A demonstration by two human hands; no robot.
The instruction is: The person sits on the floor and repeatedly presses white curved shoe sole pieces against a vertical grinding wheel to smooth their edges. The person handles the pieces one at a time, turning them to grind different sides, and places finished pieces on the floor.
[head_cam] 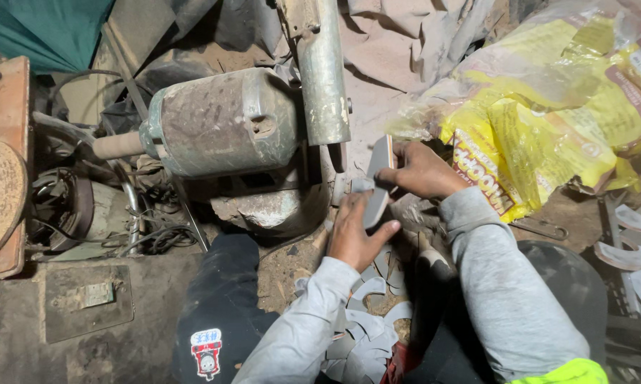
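The dirty floor is carrying an old motor, tangled cables and a flat metal plate. Curved grey blades are lying in a pile, and a yellow bag is resting near the wall.

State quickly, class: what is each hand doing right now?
Left hand: closed on the lower part of a curved grey metal blade.
Right hand: closed on the same blade's upper part.

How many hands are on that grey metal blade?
2. The left hand grips the lower end of the curved metal blade; the right hand holds its upper part beside the grinder motor.
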